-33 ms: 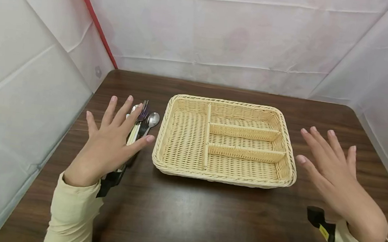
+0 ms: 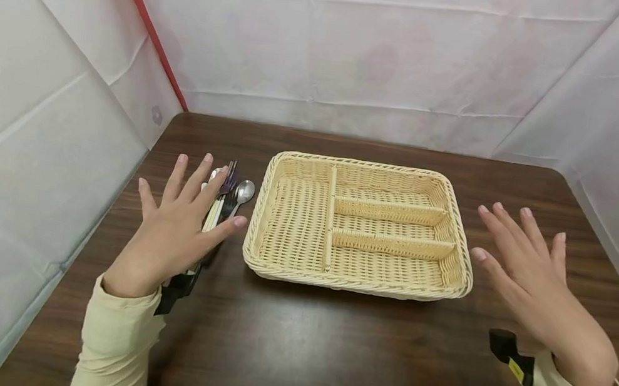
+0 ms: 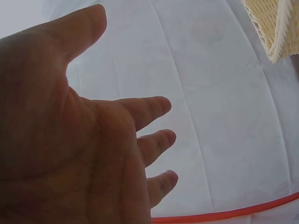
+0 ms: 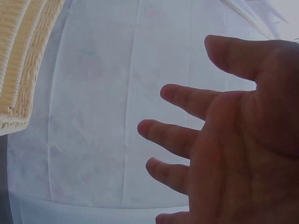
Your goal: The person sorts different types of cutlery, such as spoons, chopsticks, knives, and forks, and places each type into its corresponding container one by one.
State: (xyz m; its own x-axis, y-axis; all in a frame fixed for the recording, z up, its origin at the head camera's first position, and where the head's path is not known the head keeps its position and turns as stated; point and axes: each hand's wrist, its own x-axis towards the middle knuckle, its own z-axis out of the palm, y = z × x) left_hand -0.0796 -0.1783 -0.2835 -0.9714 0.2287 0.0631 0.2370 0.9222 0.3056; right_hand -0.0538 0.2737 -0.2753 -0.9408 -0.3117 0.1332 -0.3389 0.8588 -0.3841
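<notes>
A cream wicker basket (image 2: 297, 217) lies on the table, split by dividers into one long compartment at left and three shorter ones at right. To its left, my left hand (image 2: 170, 228) hovers with spread fingers over a bunch of cutlery. A spoon (image 2: 245, 191), a fork (image 2: 230, 178) and pale handles (image 2: 213, 213) show past the fingers; the rest is hidden beneath the hand. On the basket's other side, my right hand (image 2: 543, 287) is held with fingers extended and apart. Both wrist views show bare palms, the left hand (image 3: 93, 149) and right hand (image 4: 233, 149) holding nothing.
The dark wooden table (image 2: 294, 342) is bounded by a pale cloth (image 2: 357, 59) at the back and both sides. A red strip (image 2: 148, 25) runs down the back left corner. Black wrist mounts (image 2: 505, 346) sit beneath the cream sleeves.
</notes>
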